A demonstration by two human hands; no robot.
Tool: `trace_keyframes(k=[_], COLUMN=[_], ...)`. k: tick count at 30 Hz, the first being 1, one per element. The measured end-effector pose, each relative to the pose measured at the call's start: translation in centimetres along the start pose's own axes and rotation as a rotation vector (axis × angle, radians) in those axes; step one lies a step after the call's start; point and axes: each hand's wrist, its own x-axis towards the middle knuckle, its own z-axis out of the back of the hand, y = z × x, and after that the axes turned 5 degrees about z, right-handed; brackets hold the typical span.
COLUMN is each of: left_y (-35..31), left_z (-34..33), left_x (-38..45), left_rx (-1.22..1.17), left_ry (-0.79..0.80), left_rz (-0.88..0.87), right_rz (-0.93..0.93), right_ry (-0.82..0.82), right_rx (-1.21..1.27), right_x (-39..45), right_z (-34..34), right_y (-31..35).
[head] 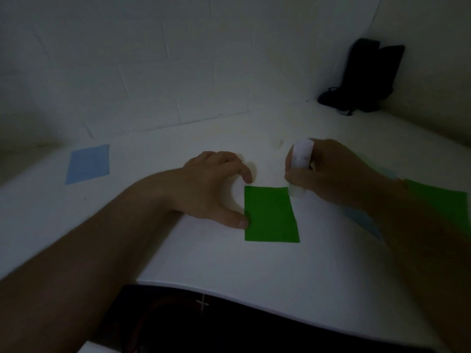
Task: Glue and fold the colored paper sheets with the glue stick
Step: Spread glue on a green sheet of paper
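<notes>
Green sheet (pixel 270 215) lies mid-surface near the front edge, long axis running front-to-back. Left hand (pixel 214 184) spread, thumb pinning its left edge. Right hand (pixel 331 174) curled round glue stick (pixel 300 166), tip at the sheet's far-right corner.

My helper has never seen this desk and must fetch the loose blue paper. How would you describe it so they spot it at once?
Start at the white table and look to its far left side, near the wall. A light blue paper sheet lies flat there, alone, well away from the left hand. Unlike the green sheet between the hands, it is pale blue and untouched.
</notes>
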Motion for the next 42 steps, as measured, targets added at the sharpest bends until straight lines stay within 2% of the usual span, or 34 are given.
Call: trace_keyframes(k=[2, 8, 19, 24, 28, 35, 40, 42], left_y=[0.0, -0.3, -0.2, -0.2, 0.0, 0.3, 0.0, -0.1], left_z=[0.0, 0.0, -0.1, 0.1, 0.0, -0.2, -0.1, -0.2], left_x=[0.0, -0.2, 0.2, 0.1, 0.2, 0.7, 0.0, -0.2], left_rx=[0.003, -0.023, 0.034, 0.031, 0.030, 0.071, 0.022, 0.033], left_ry=[-0.012, -0.032, 0.003, 0.014, 0.020, 0.008, 0.011, 0.016], left_rz=[-0.004, -0.014, 0.027, 0.019, 0.022, 0.018, -0.005, -0.020], right_rz=[0.023, -0.023, -0.019, -0.047, -0.051, 0.005, 0.021, 0.024], right_ry=[-0.050, 0.059, 0.076, -0.052, 0.009, 0.058, -0.160, -0.119], right_rx=[0.053, 0.024, 0.077, 0.124, 0.025, 0.061, 0.119, 0.054], right_x=[0.3, 0.8, 1.2, 1.2, 0.9, 0.9, 1.1, 1.0], right_z=[-0.8, -3.2, -4.6, -4.0, -4.2, -4.7, -2.1, -1.2], right_y=[0.9, 2.2, 3.3, 3.1, 2.9, 3.7, 3.5, 3.2])
